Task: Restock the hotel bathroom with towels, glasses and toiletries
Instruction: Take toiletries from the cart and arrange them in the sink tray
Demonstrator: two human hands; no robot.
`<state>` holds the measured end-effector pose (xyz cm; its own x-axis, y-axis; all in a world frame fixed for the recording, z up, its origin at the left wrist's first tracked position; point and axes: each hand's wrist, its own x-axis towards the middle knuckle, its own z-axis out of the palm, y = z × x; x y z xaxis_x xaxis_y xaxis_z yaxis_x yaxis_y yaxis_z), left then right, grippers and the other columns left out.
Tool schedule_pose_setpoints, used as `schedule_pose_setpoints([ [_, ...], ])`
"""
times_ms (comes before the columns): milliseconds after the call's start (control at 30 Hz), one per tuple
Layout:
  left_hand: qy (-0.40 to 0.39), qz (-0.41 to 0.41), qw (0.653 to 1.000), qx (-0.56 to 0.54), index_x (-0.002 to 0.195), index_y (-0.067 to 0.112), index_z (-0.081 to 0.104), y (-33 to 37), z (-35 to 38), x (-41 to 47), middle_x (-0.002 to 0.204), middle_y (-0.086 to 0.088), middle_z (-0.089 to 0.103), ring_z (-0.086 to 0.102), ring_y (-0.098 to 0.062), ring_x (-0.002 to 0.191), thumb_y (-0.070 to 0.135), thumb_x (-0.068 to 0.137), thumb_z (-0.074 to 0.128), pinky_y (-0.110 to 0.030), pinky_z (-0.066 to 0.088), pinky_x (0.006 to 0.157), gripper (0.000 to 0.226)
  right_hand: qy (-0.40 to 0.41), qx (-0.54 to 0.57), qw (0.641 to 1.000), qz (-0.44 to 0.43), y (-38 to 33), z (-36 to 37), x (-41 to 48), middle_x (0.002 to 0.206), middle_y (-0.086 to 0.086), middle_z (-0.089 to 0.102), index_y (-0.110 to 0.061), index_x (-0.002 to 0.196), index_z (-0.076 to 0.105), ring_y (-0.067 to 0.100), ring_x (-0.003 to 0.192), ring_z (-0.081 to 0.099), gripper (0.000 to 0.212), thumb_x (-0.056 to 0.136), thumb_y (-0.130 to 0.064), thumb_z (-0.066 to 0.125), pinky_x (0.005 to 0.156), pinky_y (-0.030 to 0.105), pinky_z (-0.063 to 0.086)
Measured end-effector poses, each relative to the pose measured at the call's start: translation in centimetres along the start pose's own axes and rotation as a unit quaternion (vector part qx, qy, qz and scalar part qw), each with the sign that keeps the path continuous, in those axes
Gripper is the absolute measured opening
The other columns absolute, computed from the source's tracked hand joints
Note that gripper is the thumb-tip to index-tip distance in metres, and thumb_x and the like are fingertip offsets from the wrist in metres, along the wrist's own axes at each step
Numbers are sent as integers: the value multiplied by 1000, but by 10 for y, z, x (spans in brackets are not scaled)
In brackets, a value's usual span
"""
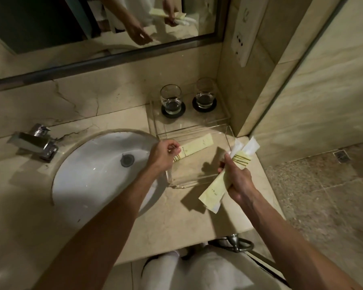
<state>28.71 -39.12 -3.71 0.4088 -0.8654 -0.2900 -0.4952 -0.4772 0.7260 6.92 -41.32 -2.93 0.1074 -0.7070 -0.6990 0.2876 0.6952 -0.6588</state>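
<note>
One pale yellow paper sachet (197, 146) pinched by left hand (164, 153), over clear acrylic tray (197, 130) on beige marble worktop (176, 216); right hand (237, 183) grips bundle of yellow and white sachets (242, 158) at tray's near right corner.

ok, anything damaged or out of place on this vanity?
Yes: branching cracks run across the marble backsplash, and the counter beside the faucet looks cracked and chipped. Both glasses stand upright on the clear tray; nothing spilled. Left hand pinches one sachet, right hand grips a bundle.
</note>
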Motion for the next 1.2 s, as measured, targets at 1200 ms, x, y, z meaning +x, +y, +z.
schedule_pose_setpoints([
  [1200,-334,-72,937,-69,100,18,65,20,19,-72,79,7,71,61,-15,60,46,92,66,-29,43,51,29,-64,38,997,22,4,9,-2,68,5,54,-10,97,54,17,59,57,29,104,-35,40,59,32,53],
])
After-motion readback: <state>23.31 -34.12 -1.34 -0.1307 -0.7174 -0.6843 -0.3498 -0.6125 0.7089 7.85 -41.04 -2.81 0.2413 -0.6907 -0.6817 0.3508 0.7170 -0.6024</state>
